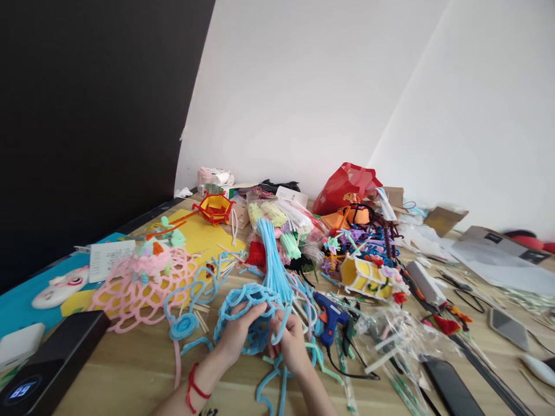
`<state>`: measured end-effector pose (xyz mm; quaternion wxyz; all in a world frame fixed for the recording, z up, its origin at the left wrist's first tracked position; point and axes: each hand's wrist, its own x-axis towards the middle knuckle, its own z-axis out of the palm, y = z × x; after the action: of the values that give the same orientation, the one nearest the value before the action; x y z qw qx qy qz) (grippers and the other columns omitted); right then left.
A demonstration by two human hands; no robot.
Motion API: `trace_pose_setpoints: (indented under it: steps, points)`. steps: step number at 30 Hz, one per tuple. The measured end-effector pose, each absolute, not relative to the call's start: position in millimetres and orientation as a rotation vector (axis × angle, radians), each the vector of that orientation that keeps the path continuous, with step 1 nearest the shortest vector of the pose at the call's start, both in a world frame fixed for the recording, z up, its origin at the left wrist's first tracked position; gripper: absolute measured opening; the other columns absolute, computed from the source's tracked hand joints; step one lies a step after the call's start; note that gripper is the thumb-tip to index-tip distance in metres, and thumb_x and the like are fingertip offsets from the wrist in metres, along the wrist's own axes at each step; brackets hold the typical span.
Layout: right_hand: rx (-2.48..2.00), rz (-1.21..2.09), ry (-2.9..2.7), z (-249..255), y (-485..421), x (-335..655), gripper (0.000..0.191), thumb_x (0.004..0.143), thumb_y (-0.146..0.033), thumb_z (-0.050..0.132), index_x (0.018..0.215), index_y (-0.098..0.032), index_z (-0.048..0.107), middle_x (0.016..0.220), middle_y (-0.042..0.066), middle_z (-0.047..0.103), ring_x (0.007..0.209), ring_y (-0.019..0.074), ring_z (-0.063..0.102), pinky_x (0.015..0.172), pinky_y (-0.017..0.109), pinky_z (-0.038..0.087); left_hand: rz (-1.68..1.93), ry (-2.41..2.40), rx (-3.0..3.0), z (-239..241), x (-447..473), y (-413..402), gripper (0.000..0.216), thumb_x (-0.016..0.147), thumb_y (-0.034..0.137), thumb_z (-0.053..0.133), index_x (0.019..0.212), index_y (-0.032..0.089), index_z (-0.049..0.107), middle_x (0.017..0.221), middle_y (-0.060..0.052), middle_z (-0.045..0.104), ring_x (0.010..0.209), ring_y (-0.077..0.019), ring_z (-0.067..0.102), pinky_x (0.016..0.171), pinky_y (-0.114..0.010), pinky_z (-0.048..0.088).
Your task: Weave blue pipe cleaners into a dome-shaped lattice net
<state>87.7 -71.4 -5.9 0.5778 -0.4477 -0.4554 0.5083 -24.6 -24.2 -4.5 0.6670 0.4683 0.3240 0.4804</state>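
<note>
Head view: fuzzy light-blue mesh point(256, 334), open-looped, rounded, apparently hollow.

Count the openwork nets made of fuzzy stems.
2: a rounded blue fuzzy net in the left hand, and a spread pink fuzzy net to its left. Others may be hidden.

Pipe cleaners point(273, 254) and glue gun point(333, 314) mark a craft workspace
</note>
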Motion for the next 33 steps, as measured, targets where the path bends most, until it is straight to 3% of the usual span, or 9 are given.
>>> trace_pose_setpoints:
  steps: [9,20,27,30,33]
  points:
    - [-1.045,1.134,-1.144,-15,-71,87,0.043,0.081,-0.051,0.054,0.053,-0.019,0.042,0.033,-0.008,0.039,0.027,0.0054,0.036,0.031,0.016,0.024,1.005,0.864,1.206,10,-22,-31,0.019,0.069,0.035,0.066,0.065,0.017,0.069,0.067,-0.003,0.07,0.069,-0.0203,0.061,0.071,-0.03,0.048]
    - [-0.979,1.238,-1.058,-6,-74,93,0.042,0.077,-0.044,0.058,0.046,-0.019,0.043,0.029,-0.007,0.038,0.024,0.0059,0.034,0.029,0.017,0.018,1.026,0.86,1.382,4,-24,-30,0.017,0.076,0.032,0.063,0.08,0.021,0.074,0.087,-0.006,0.074,0.085,-0.0238,0.065,0.083,-0.031,0.045]
    - [-0.828,1.343,-1.008,-8,-75,97,0.04,0.076,-0.041,0.059,0.045,-0.018,0.047,0.028,-0.007,0.039,0.023,0.0054,0.033,0.03,0.017,0.014,1.032,0.819,1.405,7,-26,-32,0.013,0.075,0.03,0.065,0.079,0.022,0.075,0.086,-0.005,0.074,0.09,-0.025,0.065,0.088,-0.032,0.044]
    - [-0.816,1.389,-0.988,-3,-73,94,0.04,0.076,-0.046,0.061,0.049,-0.017,0.053,0.03,-0.006,0.042,0.025,0.0076,0.04,0.03,0.017,0.02,1.052,0.865,1.328,8,-26,-30,0.015,0.074,0.032,0.066,0.079,0.021,0.075,0.085,-0.005,0.074,0.089,-0.0244,0.065,0.088,-0.031,0.044]
    - [-0.817,1.575,-0.939,2,-71,90,0.057,0.077,-0.064,0.048,0.052,-0.015,0.06,0.034,-0.001,0.05,0.029,0.0109,0.048,0.033,0.019,0.034,1.077,0.84,1.142,6,-29,-26,0.02,0.072,0.035,0.068,0.082,0.019,0.074,0.081,-0.005,0.073,0.081,-0.0226,0.065,0.08,-0.03,0.047]
